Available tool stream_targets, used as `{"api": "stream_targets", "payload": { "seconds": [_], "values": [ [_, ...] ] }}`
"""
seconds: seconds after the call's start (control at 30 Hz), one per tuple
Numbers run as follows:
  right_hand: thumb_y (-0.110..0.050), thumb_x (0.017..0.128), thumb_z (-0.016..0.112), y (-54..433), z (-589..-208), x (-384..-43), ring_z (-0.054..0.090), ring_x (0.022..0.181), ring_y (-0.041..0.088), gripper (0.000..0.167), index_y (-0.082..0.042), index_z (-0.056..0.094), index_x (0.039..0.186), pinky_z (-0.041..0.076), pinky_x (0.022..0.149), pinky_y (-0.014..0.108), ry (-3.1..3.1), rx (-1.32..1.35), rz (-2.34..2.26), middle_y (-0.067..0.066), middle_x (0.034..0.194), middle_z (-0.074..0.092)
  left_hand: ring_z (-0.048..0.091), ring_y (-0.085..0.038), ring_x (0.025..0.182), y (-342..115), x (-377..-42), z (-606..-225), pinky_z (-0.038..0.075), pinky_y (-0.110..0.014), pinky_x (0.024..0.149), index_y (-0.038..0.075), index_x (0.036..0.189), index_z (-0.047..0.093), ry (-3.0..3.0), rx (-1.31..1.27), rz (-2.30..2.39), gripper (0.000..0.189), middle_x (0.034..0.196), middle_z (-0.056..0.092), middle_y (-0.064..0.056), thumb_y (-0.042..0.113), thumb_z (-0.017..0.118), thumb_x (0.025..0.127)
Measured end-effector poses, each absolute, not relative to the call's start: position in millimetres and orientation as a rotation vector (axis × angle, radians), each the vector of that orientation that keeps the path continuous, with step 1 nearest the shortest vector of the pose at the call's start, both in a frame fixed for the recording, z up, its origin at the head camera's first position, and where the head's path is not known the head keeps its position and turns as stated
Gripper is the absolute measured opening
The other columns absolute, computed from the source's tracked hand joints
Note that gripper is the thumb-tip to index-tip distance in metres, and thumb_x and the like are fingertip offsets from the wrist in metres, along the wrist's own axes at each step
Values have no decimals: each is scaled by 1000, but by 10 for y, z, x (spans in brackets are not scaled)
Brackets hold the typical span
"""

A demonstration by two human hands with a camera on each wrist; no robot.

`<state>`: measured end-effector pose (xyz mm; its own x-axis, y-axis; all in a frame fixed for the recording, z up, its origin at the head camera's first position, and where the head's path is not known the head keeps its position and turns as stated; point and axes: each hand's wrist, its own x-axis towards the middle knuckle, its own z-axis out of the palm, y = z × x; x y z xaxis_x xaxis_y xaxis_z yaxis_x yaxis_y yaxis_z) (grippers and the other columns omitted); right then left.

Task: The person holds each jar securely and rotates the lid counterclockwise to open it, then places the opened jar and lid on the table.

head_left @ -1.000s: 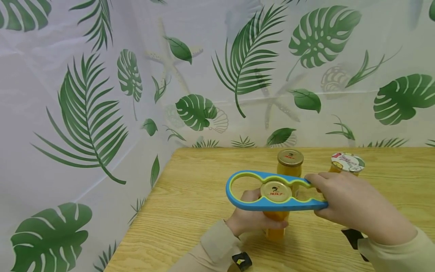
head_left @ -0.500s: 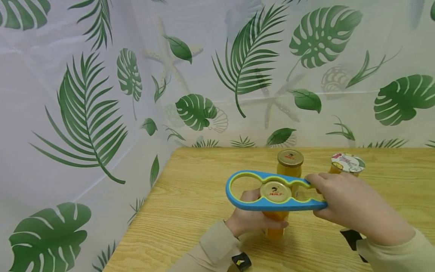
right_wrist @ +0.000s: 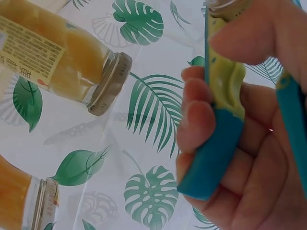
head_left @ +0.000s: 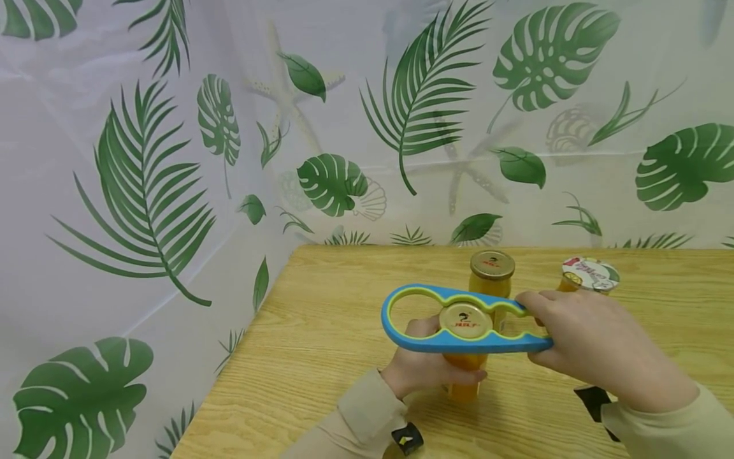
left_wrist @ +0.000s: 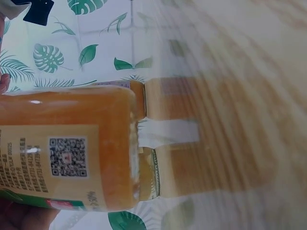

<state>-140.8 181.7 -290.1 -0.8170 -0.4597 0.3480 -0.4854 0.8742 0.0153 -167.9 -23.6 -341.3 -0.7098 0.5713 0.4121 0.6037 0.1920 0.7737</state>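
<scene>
In the head view my left hand (head_left: pixel 421 370) grips a glass jar (head_left: pixel 464 391) of orange contents, held upright over the table. Around its gold lid (head_left: pixel 465 320) fits a blue jar opener (head_left: pixel 459 345) with a yellow-green scalloped inner edge. My right hand (head_left: pixel 602 347) grasps the opener's handle end at the right. The left wrist view shows the jar's label (left_wrist: pixel 29 163) with a printed code, and some fingers (left_wrist: pixel 29 218) below it. In the right wrist view, fingers (right_wrist: pixel 199 120) curl round one arm of the opener (right_wrist: pixel 216 148).
Behind the held jar stands a second jar (head_left: pixel 492 265) with a gold lid. A third jar (head_left: pixel 589 274), with a patterned lid, stands to its right, partly hidden by my right hand. The wooden table (head_left: pixel 321 299) meets a leaf-print sheet (head_left: pixel 344 127) at the back and left.
The head view has shifted slightly, with the backdrop a little higher. Both hands, the jar and the opener keep the same arrangement; no turning of the lid is visible.
</scene>
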Motion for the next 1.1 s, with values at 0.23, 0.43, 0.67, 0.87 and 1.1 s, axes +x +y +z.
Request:
{"api": "stream_targets", "payload": {
  "seconds": [0.23, 0.43, 0.67, 0.87, 1.1],
  "values": [
    [-15, 56, 73, 1755, -2924, -1414, 30, 43, 10, 30, -15, 48, 74, 26, 38, 26, -2662, 648, 84, -11, 56, 37, 54, -1, 90, -244, -1669, -3457, 44, -18, 79, -3, 110, 54, -2331, -1174, -1706, 52, 102, 62, -14, -5, 73, 62],
    [-7, 49, 64, 1687, -2937, -1409, 30, 41, 12, 27, -14, 47, 69, 26, 36, 27, -2615, 579, 65, -10, 55, 40, 53, -3, 91, -246, -1666, -3464, 43, -20, 82, -3, 112, 52, -2335, -1108, -1857, 54, 106, 59, -17, -10, 70, 62],
    [-3, 48, 61, 1659, -2966, -1402, 25, 40, 12, 25, -15, 45, 64, 23, 35, 26, -2548, 569, 79, -10, 53, 35, 54, -3, 90, -246, -1667, -3490, 44, -21, 81, -2, 112, 53, -2328, -1088, -1814, 53, 104, 61, -13, -8, 71, 62],
    [-3, 47, 60, 1639, -2967, -1403, 24, 39, 12, 25, -15, 44, 63, 22, 35, 26, -2545, 549, 81, -9, 51, 32, 54, -2, 87, -247, -1669, -3489, 44, -21, 79, -1, 111, 53, -2322, -1060, -1872, 51, 103, 61, -11, -8, 70, 63],
    [-3, 50, 62, 1616, -2952, -1416, 27, 38, 13, 23, -12, 49, 67, 25, 35, 26, -2596, 535, 74, -6, 53, 39, 55, -3, 86, -247, -1666, -3486, 45, -23, 79, 0, 111, 53, -2252, -1030, -2001, 53, 101, 62, -6, -10, 69, 62]
  ]
}}
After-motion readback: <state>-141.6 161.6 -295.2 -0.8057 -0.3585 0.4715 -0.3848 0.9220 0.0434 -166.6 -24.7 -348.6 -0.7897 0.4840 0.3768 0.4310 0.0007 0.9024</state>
